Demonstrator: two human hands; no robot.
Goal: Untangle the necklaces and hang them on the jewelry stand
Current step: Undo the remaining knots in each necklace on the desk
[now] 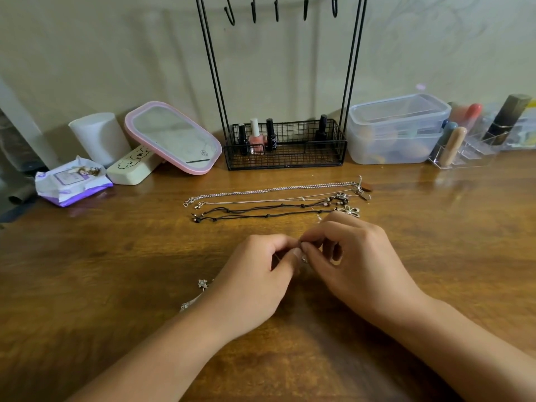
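Both your left hand [255, 274] and right hand [348, 256] pinch a thin silver necklace [303, 259] mid-tabletop [116, 256], four straightened necklaces [275, 203] at twelve o'clock before the jewelry stand [285, 146].

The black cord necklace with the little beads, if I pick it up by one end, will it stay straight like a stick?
Probably not. The black cord necklace looks thin and soft, so it would likely droop and dangle. Its beads sit near the right end, so that end may swing. It looks light, and lying close to the silver chain it could snag.
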